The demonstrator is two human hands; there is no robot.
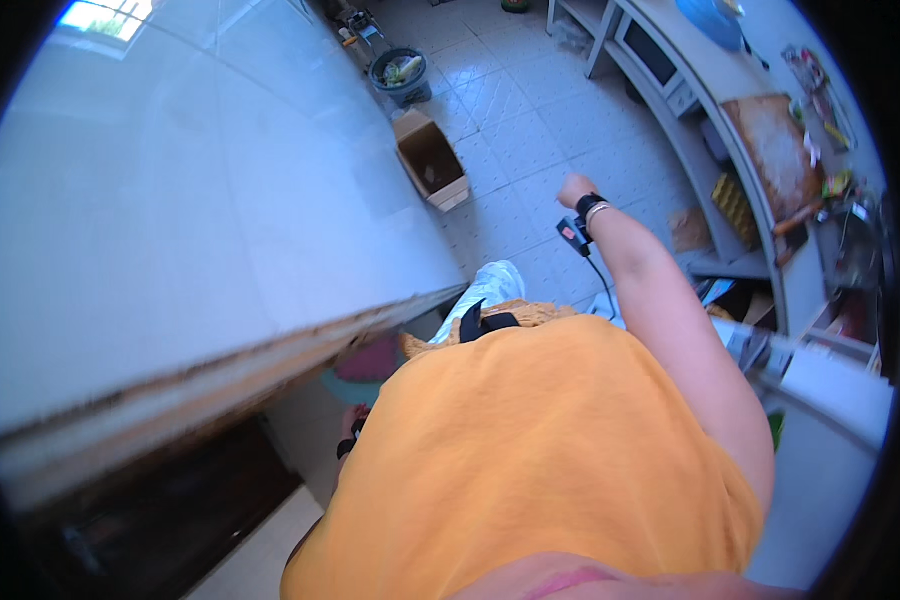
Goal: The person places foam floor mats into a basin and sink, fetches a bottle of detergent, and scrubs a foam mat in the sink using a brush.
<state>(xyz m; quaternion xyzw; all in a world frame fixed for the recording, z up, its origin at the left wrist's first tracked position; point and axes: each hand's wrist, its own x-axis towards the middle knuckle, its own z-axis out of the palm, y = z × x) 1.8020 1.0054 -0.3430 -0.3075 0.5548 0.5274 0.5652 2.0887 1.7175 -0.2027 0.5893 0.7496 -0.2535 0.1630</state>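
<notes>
Grip of the right hand [575,189] looked curled, contents unclear; left hand [353,417], grip hidden; one brown cardboard box [451,194] stood ahead.

Two hands [576,189], one open cardboard box [452,194], one round bin [406,94], one orange shirt [530,440]

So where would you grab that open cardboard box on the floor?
The cardboard box is probably best pinched at its right rim, coming from the right: its open mouth offers an edge to hold, while the glossy pale surface stands close along its left.
</notes>
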